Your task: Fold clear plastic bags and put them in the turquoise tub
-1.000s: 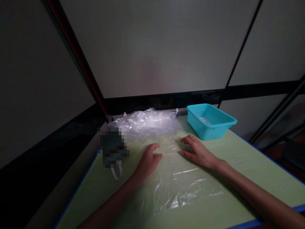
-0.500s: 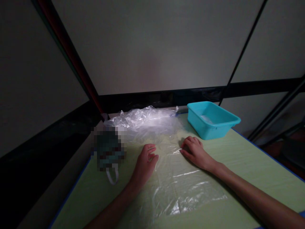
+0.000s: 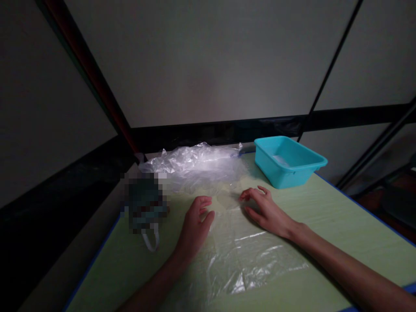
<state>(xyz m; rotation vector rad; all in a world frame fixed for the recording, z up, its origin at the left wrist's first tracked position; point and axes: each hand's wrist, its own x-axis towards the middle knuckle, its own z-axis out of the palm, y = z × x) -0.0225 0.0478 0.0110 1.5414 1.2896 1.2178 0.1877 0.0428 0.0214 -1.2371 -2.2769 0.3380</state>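
Observation:
A clear plastic bag point(image 3: 247, 266) lies flat on the pale green table, its creases catching the light. My left hand point(image 3: 196, 223) is beside the bag's far left part, fingers loosely bent and thumb apart, holding nothing. Across from it, my right hand point(image 3: 266, 212) is over the bag's far right side. Its fingers are spread and slightly curled, with nothing in them; whether the fingertips touch the film I cannot tell. Beyond both hands sits a rumpled heap of clear plastic bags point(image 3: 198, 160).
A turquoise plastic basin point(image 3: 287, 169) stands at the back right, with something pale inside. On the left is a pixelated dark object point(image 3: 146, 201) with a white loop point(image 3: 151, 240). Light panels point(image 3: 211, 65) rise behind the blue-edged table point(image 3: 318, 221).
My right hand has shifted slightly left, and its fingers have spread. My left hand has hardly moved. The bag lies as before.

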